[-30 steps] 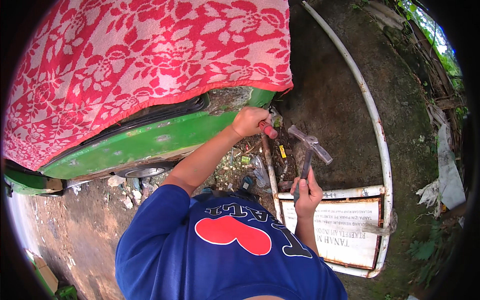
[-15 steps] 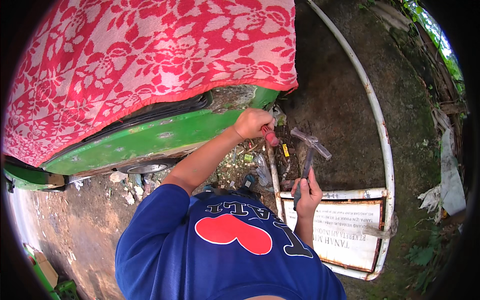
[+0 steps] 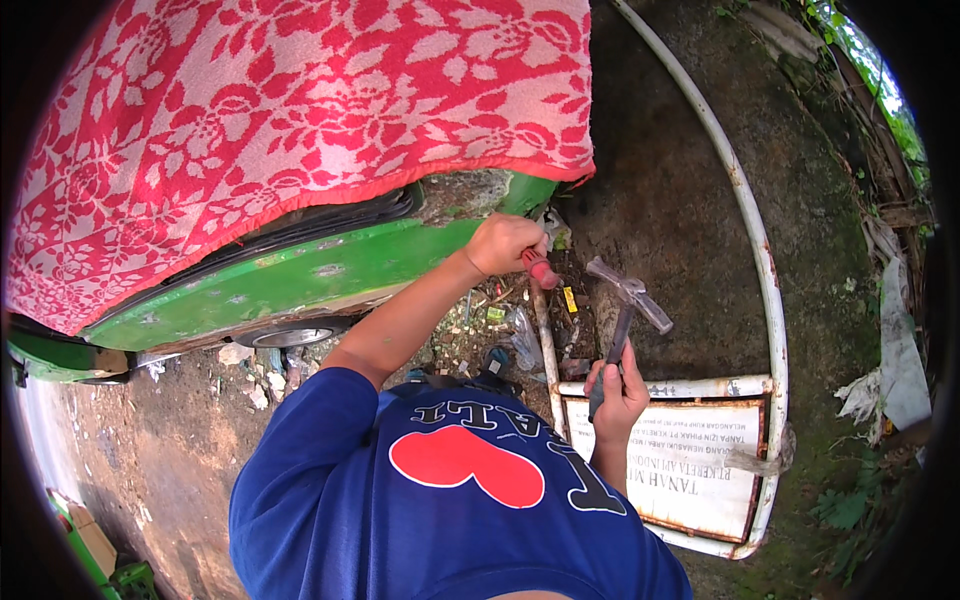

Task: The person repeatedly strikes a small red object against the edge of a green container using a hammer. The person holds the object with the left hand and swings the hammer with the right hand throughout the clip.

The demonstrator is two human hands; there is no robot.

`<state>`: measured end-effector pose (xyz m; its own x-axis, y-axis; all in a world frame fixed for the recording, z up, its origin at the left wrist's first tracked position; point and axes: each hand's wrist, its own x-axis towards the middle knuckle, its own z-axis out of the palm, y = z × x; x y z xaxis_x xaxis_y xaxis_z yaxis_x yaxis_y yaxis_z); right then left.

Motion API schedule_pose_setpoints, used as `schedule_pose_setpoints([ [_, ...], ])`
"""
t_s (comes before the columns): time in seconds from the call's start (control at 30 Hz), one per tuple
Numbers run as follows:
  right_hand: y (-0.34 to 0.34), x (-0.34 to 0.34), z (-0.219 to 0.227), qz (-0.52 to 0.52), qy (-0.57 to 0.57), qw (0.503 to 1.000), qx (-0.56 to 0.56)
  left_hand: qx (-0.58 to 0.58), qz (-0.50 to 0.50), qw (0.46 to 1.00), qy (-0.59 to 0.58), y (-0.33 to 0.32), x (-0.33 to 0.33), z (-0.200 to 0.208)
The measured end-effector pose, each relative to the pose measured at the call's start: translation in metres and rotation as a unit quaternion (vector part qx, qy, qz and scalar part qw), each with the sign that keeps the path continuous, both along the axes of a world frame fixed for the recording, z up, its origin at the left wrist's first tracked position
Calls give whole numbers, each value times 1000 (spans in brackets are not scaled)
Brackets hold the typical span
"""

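My left hand [image 3: 503, 245] is wrapped round a screwdriver [image 3: 541, 270], whose ribbed red handle end sticks out toward the right. Its blade is hidden behind the hand, so I cannot tell whether it touches anything. The hand is close by the rusted corner of a green car body [image 3: 400, 255]. In my right hand [image 3: 620, 390] is a hammer [image 3: 630, 290], gripped low on its dark handle with the worn metal head up. A gap separates the hammer head from the screwdriver's handle end.
A red and pink floral blanket [image 3: 330, 90] covers the car's top. To the right a rusty white pipe frame [image 3: 745, 190] lies on the ground, carrying a white sign [image 3: 690, 470]. Rubble and litter [image 3: 510, 330] are scattered below the car, near a wheel [image 3: 295, 335].
The hammer head has moved slightly right and nearer, away from the screwdriver's handle end. My left hand has barely shifted and keeps its grip.
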<state>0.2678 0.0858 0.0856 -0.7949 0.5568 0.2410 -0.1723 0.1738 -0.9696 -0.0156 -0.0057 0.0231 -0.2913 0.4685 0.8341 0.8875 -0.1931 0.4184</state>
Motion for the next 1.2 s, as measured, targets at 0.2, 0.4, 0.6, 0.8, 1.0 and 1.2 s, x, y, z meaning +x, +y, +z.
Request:
schedule_pose_setpoints([
  [0.2, 1, -4, 1, 35, -124, 971, 202, -89, 14, 996, -21, 3, 0, -10],
  [0.4, -3, 0, -1, 3, -25, 996, 88, -81, 30, 996, -29, 7, 2, -2],
  [0.6, 7, -1, -8, -2, -65, 996, 63, -59, 15, 998, -10, 9, 6, -10],
  [0.8, 10, 3, -1, -35, -43, 998, -1, -34, -5, 999, -14, 4, 7, 1],
  [1.0, 7, 1, -1, -24, -58, 998, -9, -30, 4, 999, -18, 3, 6, 8],
  [1.2, 5, -1, 0, -18, -60, 998, -18, -14, -6, 1000, -9, 3, 5, 10],
])
